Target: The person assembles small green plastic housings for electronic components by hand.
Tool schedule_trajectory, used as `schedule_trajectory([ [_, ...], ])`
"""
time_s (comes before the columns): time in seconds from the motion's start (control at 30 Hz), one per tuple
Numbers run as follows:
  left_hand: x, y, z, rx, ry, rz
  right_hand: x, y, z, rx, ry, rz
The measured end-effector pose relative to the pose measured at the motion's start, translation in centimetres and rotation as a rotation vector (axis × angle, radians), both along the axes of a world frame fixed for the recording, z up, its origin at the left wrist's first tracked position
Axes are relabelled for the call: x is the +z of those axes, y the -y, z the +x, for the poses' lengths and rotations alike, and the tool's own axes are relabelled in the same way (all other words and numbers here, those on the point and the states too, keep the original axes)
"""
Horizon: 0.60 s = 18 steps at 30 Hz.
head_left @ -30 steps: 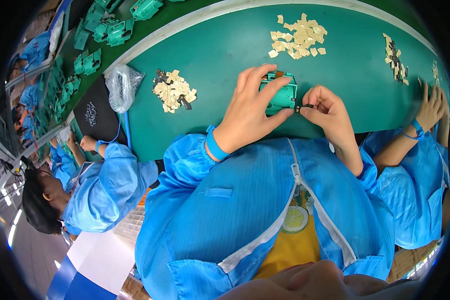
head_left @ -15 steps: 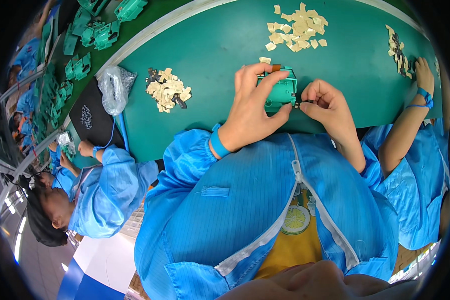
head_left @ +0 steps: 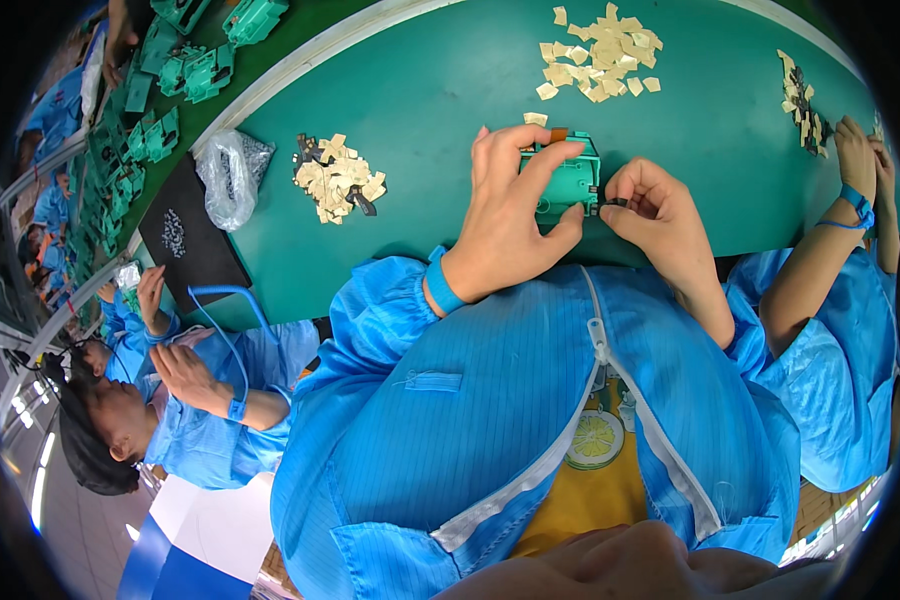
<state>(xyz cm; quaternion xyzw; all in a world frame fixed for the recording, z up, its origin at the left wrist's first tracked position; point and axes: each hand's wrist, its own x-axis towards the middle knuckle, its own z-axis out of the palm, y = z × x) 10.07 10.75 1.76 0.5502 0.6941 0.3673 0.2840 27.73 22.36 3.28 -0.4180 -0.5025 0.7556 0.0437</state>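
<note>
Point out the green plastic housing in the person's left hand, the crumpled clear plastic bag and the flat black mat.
Green plastic housing (head_left: pixel 574 182): head view, on its uncovered green body.
Crumpled clear plastic bag (head_left: pixel 229 182): head view, middle of its film.
Flat black mat (head_left: pixel 207 262): head view, bare part of its surface.

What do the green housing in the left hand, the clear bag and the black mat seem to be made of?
Housing: probably moulded plastic, semi-gloss; even green colour and thin formed walls. Bag: likely thin plastic film, glossy; see-through with crinkled highlights. Mat: perhaps rubber or foam, matt; flat, dark and without glare, but the look leaves it open.
</note>
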Motion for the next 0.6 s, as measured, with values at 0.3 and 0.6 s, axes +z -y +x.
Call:
schedule_trajectory([
  [0.3, -0.12, 0.05, -0.05, 0.000, -0.007, 0.015, -0.07, 0.36, -0.16, 0.003, 0.030, 0.045],
  [0.6, 0.16, -0.21, 0.07, 0.004, -0.035, 0.024, -0.05, 0.26, -0.13, 0.002, 0.038, 0.062],
])
